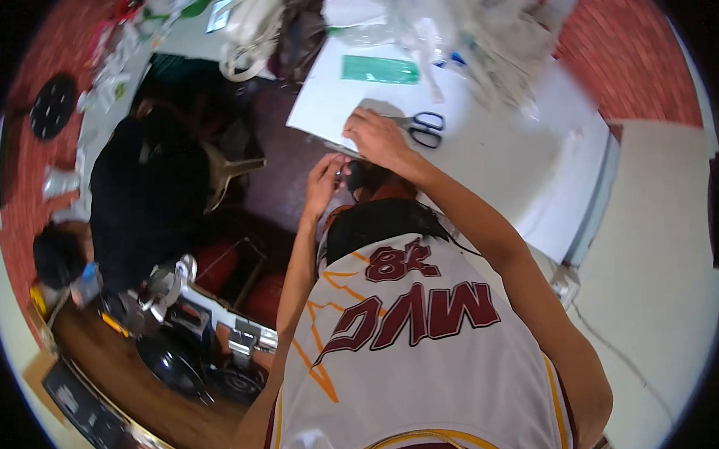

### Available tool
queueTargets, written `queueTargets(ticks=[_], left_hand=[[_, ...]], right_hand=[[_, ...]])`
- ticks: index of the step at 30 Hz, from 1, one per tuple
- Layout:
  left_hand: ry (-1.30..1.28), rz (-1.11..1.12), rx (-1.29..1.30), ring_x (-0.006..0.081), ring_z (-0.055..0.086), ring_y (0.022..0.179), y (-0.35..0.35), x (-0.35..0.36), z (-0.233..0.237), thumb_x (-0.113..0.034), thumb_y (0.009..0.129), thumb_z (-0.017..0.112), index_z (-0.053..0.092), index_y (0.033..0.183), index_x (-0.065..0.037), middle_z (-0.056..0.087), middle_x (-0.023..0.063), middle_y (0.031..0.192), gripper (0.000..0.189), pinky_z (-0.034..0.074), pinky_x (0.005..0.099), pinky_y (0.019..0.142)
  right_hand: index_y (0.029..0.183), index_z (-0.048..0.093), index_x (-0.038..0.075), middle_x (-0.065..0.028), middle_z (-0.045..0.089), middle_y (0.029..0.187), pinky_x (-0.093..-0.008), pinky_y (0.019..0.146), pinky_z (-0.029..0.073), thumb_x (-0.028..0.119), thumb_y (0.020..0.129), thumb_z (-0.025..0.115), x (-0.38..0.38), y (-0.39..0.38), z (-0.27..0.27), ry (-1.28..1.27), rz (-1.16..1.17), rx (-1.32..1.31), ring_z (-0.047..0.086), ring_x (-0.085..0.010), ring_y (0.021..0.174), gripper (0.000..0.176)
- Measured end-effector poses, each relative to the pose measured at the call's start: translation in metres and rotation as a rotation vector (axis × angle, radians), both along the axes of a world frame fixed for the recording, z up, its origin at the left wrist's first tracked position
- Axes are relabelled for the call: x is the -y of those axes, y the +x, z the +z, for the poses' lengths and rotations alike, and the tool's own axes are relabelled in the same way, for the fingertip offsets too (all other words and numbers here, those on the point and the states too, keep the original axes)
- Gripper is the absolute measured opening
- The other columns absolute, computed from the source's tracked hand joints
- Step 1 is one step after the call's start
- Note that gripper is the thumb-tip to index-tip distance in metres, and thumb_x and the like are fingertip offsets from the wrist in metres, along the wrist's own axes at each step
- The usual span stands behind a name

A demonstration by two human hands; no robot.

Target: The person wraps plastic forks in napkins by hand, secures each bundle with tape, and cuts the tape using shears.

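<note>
My right hand (374, 134) is at the near left edge of the white table (500, 156), its fingers curled down; whatever they grip is hidden. Right beside it lies a pair of scissors (427, 130) with dark handles, the blades partly covered by the hand. Just below the table edge, my left hand (325, 180) has its fingers bent together around something too small to make out. A green plastic packet (380, 69) lies flat on the table beyond my right hand.
Crumpled clear plastic bags (480, 46) pile up at the table's far side. To the left are a chair (227, 170), a person in black clothing (149, 200), and a dark glossy helmet-like object (170, 362). A cable (617, 346) runs along the floor at right.
</note>
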State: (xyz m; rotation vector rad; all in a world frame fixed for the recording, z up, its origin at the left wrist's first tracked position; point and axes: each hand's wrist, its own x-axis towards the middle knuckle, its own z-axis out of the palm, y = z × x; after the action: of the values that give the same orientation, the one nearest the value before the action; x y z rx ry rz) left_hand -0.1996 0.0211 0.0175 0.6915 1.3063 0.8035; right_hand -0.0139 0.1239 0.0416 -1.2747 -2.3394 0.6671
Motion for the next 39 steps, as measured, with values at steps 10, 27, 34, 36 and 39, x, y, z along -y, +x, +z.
queueTargets(ticks=[10,27,34,36,39], left_hand=[[0.032,0.087,0.011,0.0084,0.06,0.073,-0.02,-0.002,-0.023,-0.034,0.112,0.057,0.074,0.105,-0.011,0.072,-0.0021,0.093,0.029,0.042,0.0243,0.065],[-0.004,0.143,-0.05,0.0092,0.057,0.071,-0.033,-0.017,-0.034,-0.036,0.11,0.058,0.073,0.096,-0.012,0.07,-0.0027,0.085,0.032,0.041,0.0257,0.062],[0.035,0.144,0.02,0.0081,0.054,0.068,-0.035,-0.014,-0.031,-0.041,0.111,0.06,0.071,0.094,-0.014,0.068,-0.0037,0.082,0.033,0.042,0.0259,0.063],[0.025,0.135,-0.004,0.0081,0.055,0.069,-0.035,-0.016,-0.029,-0.04,0.111,0.061,0.072,0.093,-0.014,0.068,-0.0034,0.08,0.034,0.042,0.026,0.064],[0.081,0.12,-0.071,0.0081,0.054,0.069,-0.037,-0.016,-0.045,-0.039,0.111,0.063,0.072,0.092,-0.012,0.067,-0.003,0.079,0.034,0.043,0.0269,0.064]], right_hand=[[0.1,0.076,0.007,-0.0126,0.061,0.12,-0.0484,0.087,0.059,0.022,0.097,0.077,-0.012,-0.032,-0.004,0.025,0.004,0.048,0.068,-0.0354,0.107,0.015],[0.138,0.052,0.007,-0.0241,0.057,0.138,-0.0569,0.09,0.057,0.009,0.095,0.077,-0.036,-0.052,0.01,-0.102,-0.243,-0.012,0.068,-0.0487,0.113,0.05],[0.113,0.069,0.003,-0.0179,0.071,0.113,-0.0463,0.091,0.057,0.003,0.094,0.071,-0.008,0.068,0.015,0.147,-0.296,-0.139,0.069,-0.038,0.102,0.019],[0.114,0.07,0.004,-0.0175,0.07,0.112,-0.0466,0.095,0.055,0.004,0.093,0.072,0.003,0.106,0.01,0.18,-0.296,0.003,0.066,-0.0379,0.104,0.022],[0.115,0.071,0.005,-0.0171,0.07,0.112,-0.0473,0.095,0.054,0.006,0.091,0.074,0.023,0.132,0.011,0.06,-0.273,0.172,0.065,-0.0383,0.104,0.024]])
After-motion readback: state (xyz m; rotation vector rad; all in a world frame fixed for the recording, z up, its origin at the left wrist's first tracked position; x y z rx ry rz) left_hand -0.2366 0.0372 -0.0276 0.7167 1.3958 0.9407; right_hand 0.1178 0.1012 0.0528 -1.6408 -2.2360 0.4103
